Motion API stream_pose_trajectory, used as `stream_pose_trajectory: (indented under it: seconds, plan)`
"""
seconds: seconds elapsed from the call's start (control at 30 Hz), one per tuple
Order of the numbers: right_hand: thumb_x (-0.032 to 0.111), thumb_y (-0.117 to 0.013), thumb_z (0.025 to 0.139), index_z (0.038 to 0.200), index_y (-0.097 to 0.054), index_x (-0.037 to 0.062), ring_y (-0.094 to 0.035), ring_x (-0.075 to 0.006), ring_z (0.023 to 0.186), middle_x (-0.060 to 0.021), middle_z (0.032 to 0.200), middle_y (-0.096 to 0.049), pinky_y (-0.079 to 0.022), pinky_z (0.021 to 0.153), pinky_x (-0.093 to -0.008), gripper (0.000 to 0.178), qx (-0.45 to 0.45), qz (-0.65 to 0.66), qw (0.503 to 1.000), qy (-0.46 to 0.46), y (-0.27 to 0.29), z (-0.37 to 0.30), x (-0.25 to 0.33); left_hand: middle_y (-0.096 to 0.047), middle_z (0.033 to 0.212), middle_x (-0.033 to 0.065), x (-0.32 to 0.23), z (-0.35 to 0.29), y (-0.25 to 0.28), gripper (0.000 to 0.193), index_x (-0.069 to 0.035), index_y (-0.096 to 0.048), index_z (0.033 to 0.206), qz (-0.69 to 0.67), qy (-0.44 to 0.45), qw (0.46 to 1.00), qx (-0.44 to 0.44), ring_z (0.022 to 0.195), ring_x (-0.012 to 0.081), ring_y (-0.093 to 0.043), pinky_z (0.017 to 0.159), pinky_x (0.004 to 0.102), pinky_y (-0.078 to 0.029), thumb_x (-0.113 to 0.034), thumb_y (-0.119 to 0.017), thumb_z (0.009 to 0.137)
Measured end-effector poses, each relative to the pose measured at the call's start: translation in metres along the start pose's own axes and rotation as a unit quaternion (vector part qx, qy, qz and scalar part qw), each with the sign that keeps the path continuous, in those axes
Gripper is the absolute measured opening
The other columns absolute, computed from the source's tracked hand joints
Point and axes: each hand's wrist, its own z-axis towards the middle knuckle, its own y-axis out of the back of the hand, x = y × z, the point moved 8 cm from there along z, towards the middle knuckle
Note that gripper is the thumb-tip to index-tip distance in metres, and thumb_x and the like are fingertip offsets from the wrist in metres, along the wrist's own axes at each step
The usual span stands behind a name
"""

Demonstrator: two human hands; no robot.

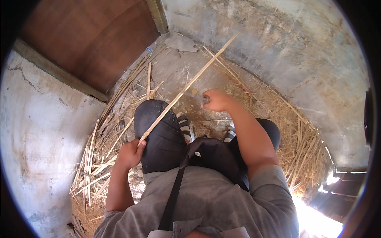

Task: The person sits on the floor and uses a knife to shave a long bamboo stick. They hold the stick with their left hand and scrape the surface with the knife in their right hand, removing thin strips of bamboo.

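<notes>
A long, pale strip of split bamboo [190, 83] slants up and away to the right, crossing over my left knee. Its near end is pinched between the thumb and fingers of my left hand [131, 153], beside my left thigh. My right hand [216, 100] is raised over the floor between my knees, to the right of the strip and apart from it. Its fingers are closed around a dark-handled tool [205, 99]; the rest of that tool is too faint to make out.
Loose split strips [93, 158] lie in a heap along the left side. Thin shavings [299, 139] are piled against the right wall [293, 43]. A brown panel [91, 43] in a wooden frame stands at the far left. A flat grey slab [180, 42] lies in the far corner.
</notes>
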Motion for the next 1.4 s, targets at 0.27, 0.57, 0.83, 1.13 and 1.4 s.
stream_pose_trajectory:
  seconds: [0.27, 0.57, 0.83, 1.13, 1.4]
  plan:
    - [0.036, -0.076, 0.08, 0.117, -0.071, 0.0019, -0.065, -0.0408, 0.11, -0.0241, 0.115, -0.069, -0.053, 0.095, -0.0461, 0.051, -0.069, -0.016, 0.997, -0.015, 0.011, -0.008, -0.011, -0.065, 0.078, 0.0282, -0.003, 0.001, 0.001, 0.053, 0.0, -0.06, 0.084, -0.004, -0.011, 1.0, -0.013, 0.08, 0.0511, -0.063, 0.071, 0.0546, -0.049, -0.048, -0.051, 0.103]
    - [0.035, -0.075, 0.081, 0.121, -0.07, 0.0033, -0.065, -0.0408, 0.111, -0.0233, 0.116, -0.069, -0.052, 0.094, -0.0467, 0.051, 0.011, -0.007, 1.0, -0.022, 0.003, -0.001, 0.001, -0.065, 0.077, 0.0281, 0.001, 0.002, -0.001, 0.055, 0.0, -0.06, 0.084, 0.004, -0.015, 1.0, -0.005, 0.079, 0.0508, -0.063, 0.069, 0.0538, -0.049, -0.05, -0.052, 0.103]
    - [0.034, -0.073, 0.081, 0.124, -0.067, -0.0001, -0.064, -0.0423, 0.114, -0.0254, 0.122, -0.067, -0.051, 0.098, -0.0476, 0.055, -0.086, 0.014, 0.995, -0.041, 0.018, -0.008, -0.015, -0.065, 0.077, 0.0278, -0.002, 0.005, 0.0, 0.056, 0.0, -0.06, 0.083, -0.02, -0.001, 1.0, -0.004, 0.079, 0.0507, -0.063, 0.068, 0.0535, -0.048, -0.052, -0.053, 0.102]
    - [0.028, -0.072, 0.078, 0.121, -0.07, 0.0047, -0.064, -0.0425, 0.112, -0.0237, 0.121, -0.068, -0.052, 0.098, -0.0474, 0.049, 0.01, -0.028, 1.0, -0.011, 0.004, 0.001, 0.011, -0.064, 0.075, 0.0272, -0.004, 0.003, 0.0, 0.053, 0.0, -0.059, 0.082, 0.009, -0.012, 1.0, -0.009, 0.077, 0.0504, -0.063, 0.067, 0.0535, -0.048, -0.048, -0.055, 0.102]
    - [0.029, -0.072, 0.078, 0.12, -0.069, 0.0002, -0.063, -0.0418, 0.114, -0.0251, 0.121, -0.068, -0.051, 0.1, -0.0465, 0.051, -0.057, -0.005, 0.997, -0.047, 0.016, -0.005, -0.022, -0.064, 0.074, 0.0269, -0.004, 0.008, 0.002, 0.053, 0.0, -0.059, 0.083, 0.0, 0.005, 1.0, -0.004, 0.077, 0.0503, -0.063, 0.067, 0.0536, -0.048, -0.05, -0.055, 0.102]
